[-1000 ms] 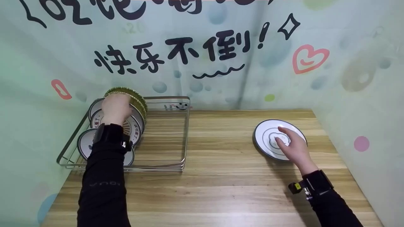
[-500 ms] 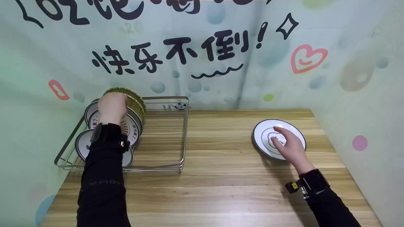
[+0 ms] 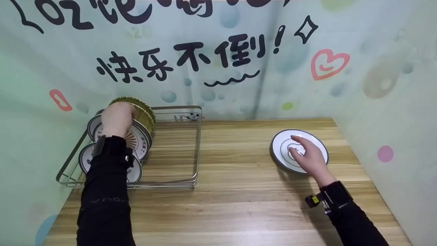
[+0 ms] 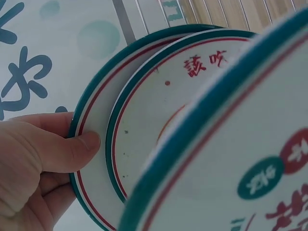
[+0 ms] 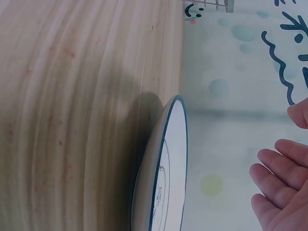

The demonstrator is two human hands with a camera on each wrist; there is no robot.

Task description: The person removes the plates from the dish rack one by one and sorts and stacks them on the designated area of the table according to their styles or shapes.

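Observation:
My left hand [image 3: 117, 118] reaches into a metal wire rack [image 3: 197, 147] at the left, where several round plates stand on edge. It pinches the rim of the rearmost plate in the left wrist view [image 4: 96, 118], thumb on the face and fingers behind. A smaller-looking plate with red characters [image 4: 144, 96] overlaps it, and a nearer plate [image 4: 226, 163] fills the lower right. On the right, my right hand [image 3: 310, 159] hovers with spread, relaxed fingers over a blue-rimmed white plate [image 3: 280, 147] and holds nothing. The right wrist view shows its fingers [image 5: 279, 173] apart from this plate [image 5: 178, 139].
A green woven basket [image 3: 148, 118] stands tilted behind the plates in the rack. The wood tabletop [image 3: 232, 191] runs between the rack and the right-hand plate. A printed curtain [image 3: 225, 99] hangs at the back edge, and pale walls close both sides.
The head view has swung slightly. My left hand has moved a little left among the racked plates, and the leftmost plate has shifted left. My right hand has drifted slightly left over its plate.

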